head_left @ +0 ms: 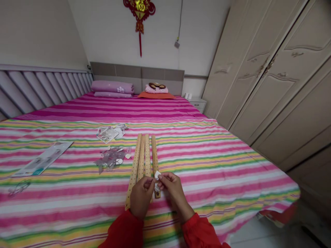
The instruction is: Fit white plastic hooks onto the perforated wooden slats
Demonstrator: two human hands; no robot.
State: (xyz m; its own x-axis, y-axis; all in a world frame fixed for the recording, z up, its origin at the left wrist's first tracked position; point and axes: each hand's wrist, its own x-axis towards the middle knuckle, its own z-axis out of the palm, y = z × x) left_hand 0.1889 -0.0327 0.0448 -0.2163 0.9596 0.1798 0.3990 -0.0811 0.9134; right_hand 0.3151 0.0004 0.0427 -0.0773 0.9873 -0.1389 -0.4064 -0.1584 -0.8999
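Observation:
Near the front ends of several perforated wooden strips (pixel 147 155), both my hands meet in front of me. My right hand (pixel 171 186) pinches a small white piece (pixel 157 174) between thumb and fingertips; its exact kind is too small to tell. Fingers curled, my left hand (pixel 141 196) has its fingertips close against the same piece, and whatever they pinch is hidden. Below the fingers another small whitish round bit (pixel 157 188) shows over the rightmost strip (pixel 154 151). The left hand covers the lower part of the middle strips.
Left of the strips lies a pile of small clear plastic packets (pixel 112 157), with more packets (pixel 110 133) behind it. A long clear package (pixel 46 158) and a crumpled clear piece (pixel 19 187) lie further left. Everything rests on a striped bedsheet (pixel 219 179). Wardrobes (pixel 274 79) stand at right.

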